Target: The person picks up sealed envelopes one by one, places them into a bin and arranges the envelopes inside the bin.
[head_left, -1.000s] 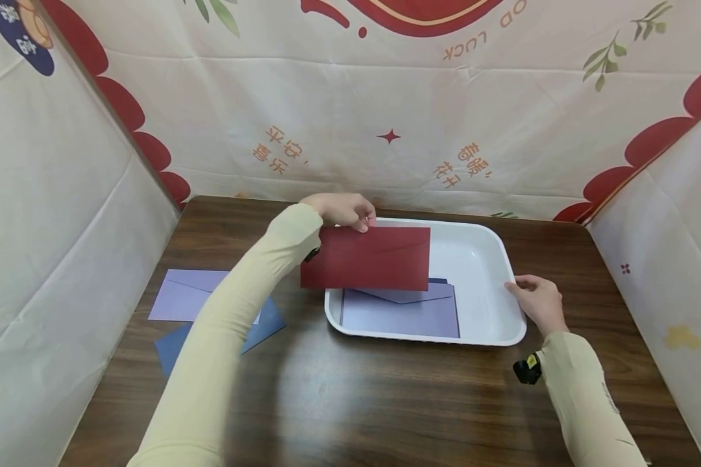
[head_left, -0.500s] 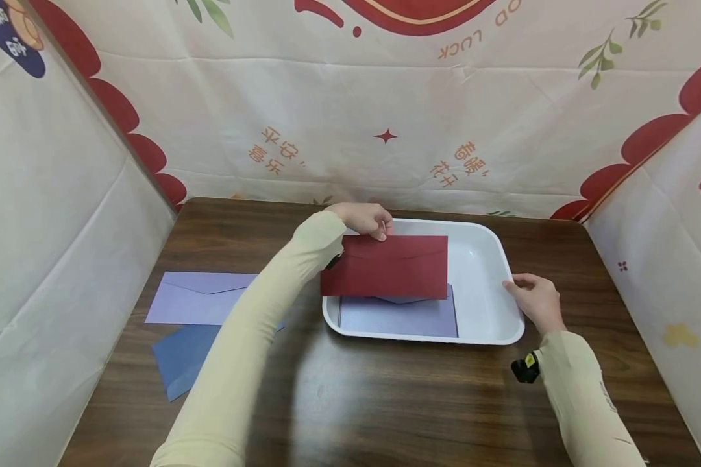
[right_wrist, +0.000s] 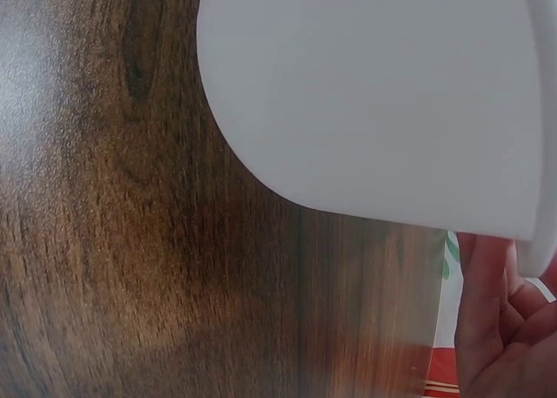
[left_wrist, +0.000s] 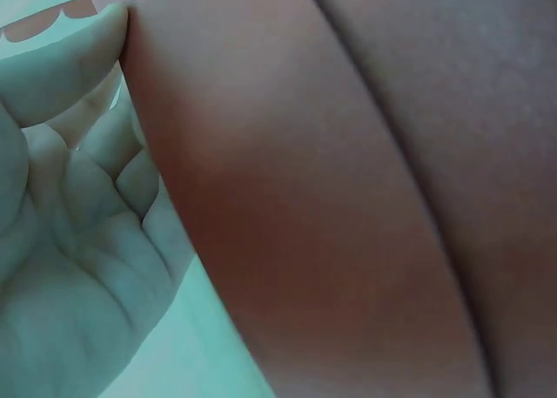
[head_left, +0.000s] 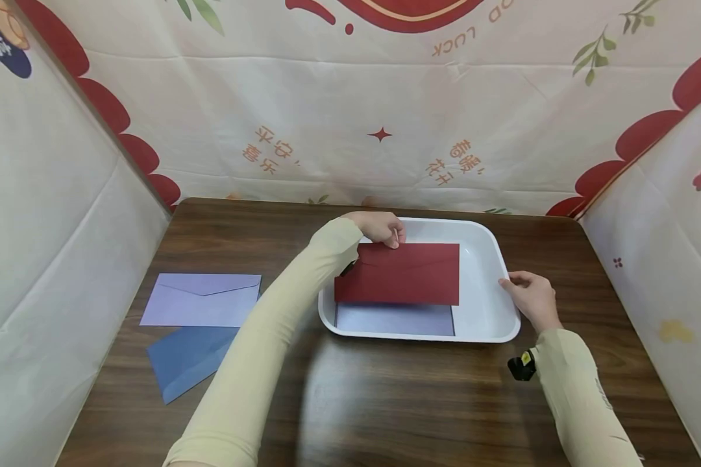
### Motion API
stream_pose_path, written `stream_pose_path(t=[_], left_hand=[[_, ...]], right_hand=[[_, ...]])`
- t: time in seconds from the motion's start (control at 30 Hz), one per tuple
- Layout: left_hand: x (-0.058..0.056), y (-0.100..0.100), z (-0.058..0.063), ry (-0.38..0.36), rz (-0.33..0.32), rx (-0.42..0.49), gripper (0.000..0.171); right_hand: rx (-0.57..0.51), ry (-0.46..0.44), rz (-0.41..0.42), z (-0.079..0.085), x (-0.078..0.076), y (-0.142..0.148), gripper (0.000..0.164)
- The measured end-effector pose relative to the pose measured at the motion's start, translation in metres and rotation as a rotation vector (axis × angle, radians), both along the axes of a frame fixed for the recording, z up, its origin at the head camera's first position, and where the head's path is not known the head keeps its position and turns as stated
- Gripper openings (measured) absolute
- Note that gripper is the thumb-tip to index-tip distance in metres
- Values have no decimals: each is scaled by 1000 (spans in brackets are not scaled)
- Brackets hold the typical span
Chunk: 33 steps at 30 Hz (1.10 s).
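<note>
A red envelope [head_left: 405, 275] is pinched at its top edge by my left hand [head_left: 381, 228], over the white tray [head_left: 485, 285]. In the left wrist view the thumb presses on the edge of the envelope [left_wrist: 287, 206], and its flap line runs down the paper. Beneath the red envelope, a lilac envelope [head_left: 394, 321] lies in the tray, mostly covered. My right hand [head_left: 534, 299] grips the tray's right rim between thumb and fingers. From the right wrist, the tray's outer wall [right_wrist: 374, 102] shows, with the fingers of the right hand [right_wrist: 505, 328] at its rim.
On the left of the wooden table [head_left: 350, 402], a lilac envelope [head_left: 201, 301] lies beside a blue envelope [head_left: 189, 360], partly hidden by my left sleeve. A printed cloth [head_left: 327, 97] stands behind the table and along both sides.
My left hand has carried the red envelope right and lower over the tray, covering more of the lilac one. More of the left-side envelopes shows. The right hand keeps its grip on the rim.
</note>
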<state>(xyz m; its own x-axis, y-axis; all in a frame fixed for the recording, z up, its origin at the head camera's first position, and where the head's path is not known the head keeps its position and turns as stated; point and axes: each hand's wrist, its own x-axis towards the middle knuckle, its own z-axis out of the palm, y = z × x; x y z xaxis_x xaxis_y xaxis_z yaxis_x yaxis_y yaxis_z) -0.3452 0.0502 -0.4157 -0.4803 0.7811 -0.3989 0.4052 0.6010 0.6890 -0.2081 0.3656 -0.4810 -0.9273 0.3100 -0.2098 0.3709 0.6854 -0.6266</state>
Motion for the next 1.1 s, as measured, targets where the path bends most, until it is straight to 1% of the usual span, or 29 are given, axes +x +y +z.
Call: stream_pose_path(t=[0.03,0.07,0.13,0.2,0.27,0.3,0.37,0.43,0.5,0.6,0.67,0.8,0.97,1.1], left_hand=[[-1,1,-3,-11,-3,-6,11],[-3,1,-7,-32,-11,15,9],[-4,2,-13,-62,-6,17,8],[-3,3,-17,-66,0,13,9],[0,4,-19,-45,2,10,10],[3,5,-17,-23,6,-14,12],[7,6,-18,25,-8,-30,13],[11,7,-18,43,-12,-45,13],[14,9,-20,38,-10,-51,12],[19,10,-23,7,22,-62,10],[21,11,-24,-1,39,-66,9],[27,11,-24,2,53,-78,11],[30,12,-27,-19,82,-89,10],[33,16,-33,-21,86,-94,7]], right_hand=[[1,-2,-4,1,0,-1,54],[1,-4,-16,1,-1,-2,54],[3,-2,-23,2,-2,-2,54],[4,2,-20,2,-2,-3,53],[4,6,-10,3,-1,-3,53],[5,8,3,4,-1,-3,53],[5,8,11,5,0,-4,53],[7,5,12,6,0,-5,52],[13,3,7,5,0,-5,51],[20,-1,1,4,-2,-5,51],[20,-1,-1,4,-2,-5,50],[21,1,-1,5,-1,-5,50],[15,-2,-3,4,0,-4,51],[10,-4,-3,3,0,-3,51]])
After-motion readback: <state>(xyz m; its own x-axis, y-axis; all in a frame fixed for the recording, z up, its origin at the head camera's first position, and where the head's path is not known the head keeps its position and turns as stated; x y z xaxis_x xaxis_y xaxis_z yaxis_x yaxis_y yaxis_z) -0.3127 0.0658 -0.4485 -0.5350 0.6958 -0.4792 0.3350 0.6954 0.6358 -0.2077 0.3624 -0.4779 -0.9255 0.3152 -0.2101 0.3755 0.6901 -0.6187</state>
